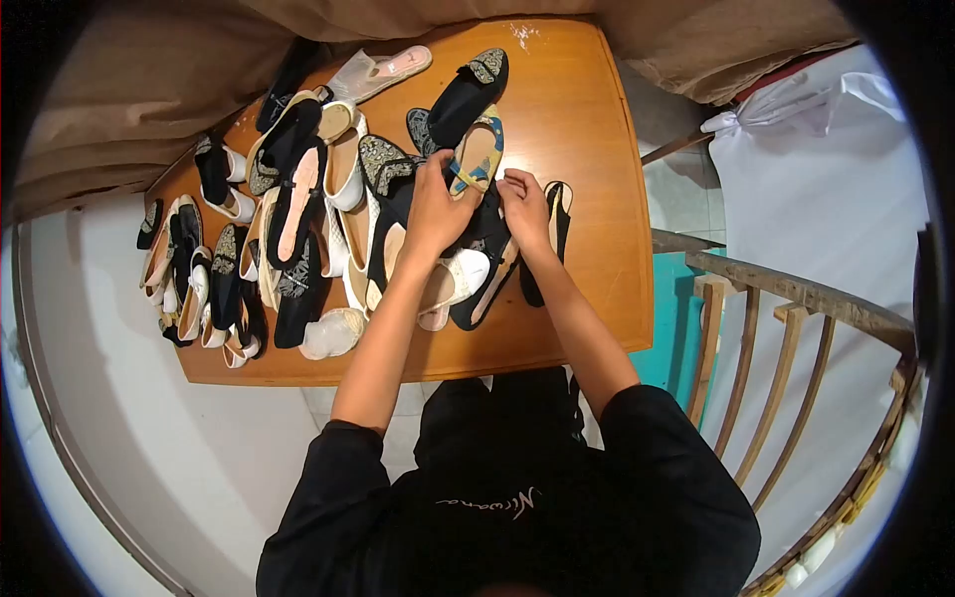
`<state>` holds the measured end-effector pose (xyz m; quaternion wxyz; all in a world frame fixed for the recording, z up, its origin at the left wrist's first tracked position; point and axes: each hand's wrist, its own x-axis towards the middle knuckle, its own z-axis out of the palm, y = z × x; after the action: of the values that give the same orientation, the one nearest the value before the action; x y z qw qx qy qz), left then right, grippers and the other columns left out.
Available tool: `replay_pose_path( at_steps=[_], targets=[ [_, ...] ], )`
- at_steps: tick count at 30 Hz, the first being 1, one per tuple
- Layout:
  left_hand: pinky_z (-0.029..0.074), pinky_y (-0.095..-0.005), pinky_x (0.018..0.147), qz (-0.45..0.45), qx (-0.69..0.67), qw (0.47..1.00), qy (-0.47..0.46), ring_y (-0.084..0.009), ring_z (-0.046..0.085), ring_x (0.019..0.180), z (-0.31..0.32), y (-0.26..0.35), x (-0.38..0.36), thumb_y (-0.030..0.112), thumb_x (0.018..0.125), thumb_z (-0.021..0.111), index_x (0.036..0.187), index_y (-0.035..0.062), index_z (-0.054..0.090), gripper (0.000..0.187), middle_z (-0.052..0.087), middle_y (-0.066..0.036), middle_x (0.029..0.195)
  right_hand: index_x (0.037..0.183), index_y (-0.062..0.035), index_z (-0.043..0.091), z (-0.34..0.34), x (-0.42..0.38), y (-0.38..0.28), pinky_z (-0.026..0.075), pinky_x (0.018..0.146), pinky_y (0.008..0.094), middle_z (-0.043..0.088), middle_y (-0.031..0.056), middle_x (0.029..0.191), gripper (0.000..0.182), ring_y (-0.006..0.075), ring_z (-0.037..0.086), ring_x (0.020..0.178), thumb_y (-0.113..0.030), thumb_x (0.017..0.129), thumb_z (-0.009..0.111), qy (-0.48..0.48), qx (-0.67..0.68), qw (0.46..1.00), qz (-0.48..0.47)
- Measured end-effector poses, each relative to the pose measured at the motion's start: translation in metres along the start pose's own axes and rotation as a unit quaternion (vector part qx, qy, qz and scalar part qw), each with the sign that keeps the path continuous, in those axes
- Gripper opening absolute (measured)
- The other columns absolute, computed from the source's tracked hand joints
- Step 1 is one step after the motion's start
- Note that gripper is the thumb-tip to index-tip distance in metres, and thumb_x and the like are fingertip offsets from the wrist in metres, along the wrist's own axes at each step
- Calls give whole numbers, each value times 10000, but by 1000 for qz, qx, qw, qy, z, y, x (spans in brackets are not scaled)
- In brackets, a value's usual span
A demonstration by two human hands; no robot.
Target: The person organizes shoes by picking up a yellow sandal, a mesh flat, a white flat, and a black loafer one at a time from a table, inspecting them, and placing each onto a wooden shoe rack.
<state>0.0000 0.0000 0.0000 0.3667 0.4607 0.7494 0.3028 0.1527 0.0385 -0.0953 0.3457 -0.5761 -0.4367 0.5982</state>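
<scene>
My left hand (pixel 439 206) is closed on the near end of a flat shoe (pixel 479 149) with a blue, yellow and cream pattern, its opening facing up. My right hand (pixel 525 207) is just right of that shoe, fingers bent and a little apart, with nothing visible in them. Beyond the patterned shoe lies a black flat shoe (pixel 464 104) with a gold-patterned toe. Under and beside my wrists are a white shoe (pixel 466 276) and a black shoe (pixel 487 296). A black slingback (pixel 558 224) lies right of my right hand.
Many black, white and patterned shoes are heaped on the left of the wooden table (pixel 587 109). A clear-strapped sandal (pixel 383 72) lies at the back, and a white, rounded, wrapped-looking thing (pixel 333 333) near the front edge. Brown cloth (pixel 149 90) hangs behind. A wooden railing (pixel 796 289) stands to the right.
</scene>
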Motion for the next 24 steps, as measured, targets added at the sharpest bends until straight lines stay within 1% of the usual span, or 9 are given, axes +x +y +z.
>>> replay_pose_path(
  at_steps=[2,3,6,9,10,15,18,22,24],
  targets=[
    [484,-422,1074,-19,78,997,10,-442,547,1350,-2,-3,-21,236,784,848,1567,-14,356,958,538,-353,1438,1255,49,641,4,-23,7,528,921,292,718,195,1159,418,220,692,1064,-260,984,716,-11,33,998,50],
    [484,-422,1074,17,76,996,37,-442,547,1350,7,7,52,236,784,848,1567,-14,356,958,538,-353,1438,1255,49,641,11,62,-4,528,921,292,718,195,1159,418,220,692,1064,-260,984,716,-13,40,999,6],
    [519,-417,1026,-55,136,986,-80,-426,665,1178,6,15,41,207,694,895,1543,-33,377,1023,671,-328,1238,1177,101,656,13,50,-4,524,880,274,746,154,1073,458,180,695,981,-281,951,768,-32,64,990,119],
    [517,-463,1029,-47,148,984,-92,-444,641,1201,13,13,41,151,700,869,1512,-23,412,947,654,-325,1267,1164,102,658,12,61,0,523,857,262,746,144,1057,477,166,689,952,-283,923,803,-56,80,982,159],
    [518,-462,1024,-37,151,985,-69,-440,644,1192,15,11,41,136,685,861,1518,26,427,946,665,-308,1249,1106,36,667,11,64,-3,464,724,217,687,20,894,320,72,555,761,-210,933,778,-83,104,975,179],
    [540,-417,996,92,113,989,-29,-376,696,1113,3,8,10,43,666,823,1502,90,468,910,696,-249,1190,1120,-8,576,-7,49,-29,557,875,288,665,57,965,215,157,666,902,-74,948,687,-106,289,937,164],
    [557,-321,909,59,-142,986,-62,-194,706,988,-9,11,-16,-72,680,748,1529,82,438,916,706,-155,1149,1266,-78,444,-11,25,-46,549,930,321,662,150,1188,414,200,639,1106,8,925,663,-165,404,893,113],
    [520,-299,932,15,-297,950,-93,-192,668,1095,-36,11,-60,-87,676,766,1575,48,364,994,648,-120,1294,1321,-7,451,4,-32,-87,567,930,314,690,177,1143,396,194,678,1088,-19,986,662,-159,374,912,51],
    [474,-331,977,98,-391,906,-130,-197,599,1176,-54,8,-81,31,685,821,1624,71,262,1094,558,-137,1400,1344,2,452,14,-62,-100,570,905,305,704,186,1145,421,186,690,1053,-44,989,675,-139,363,921,36]
  ],
)
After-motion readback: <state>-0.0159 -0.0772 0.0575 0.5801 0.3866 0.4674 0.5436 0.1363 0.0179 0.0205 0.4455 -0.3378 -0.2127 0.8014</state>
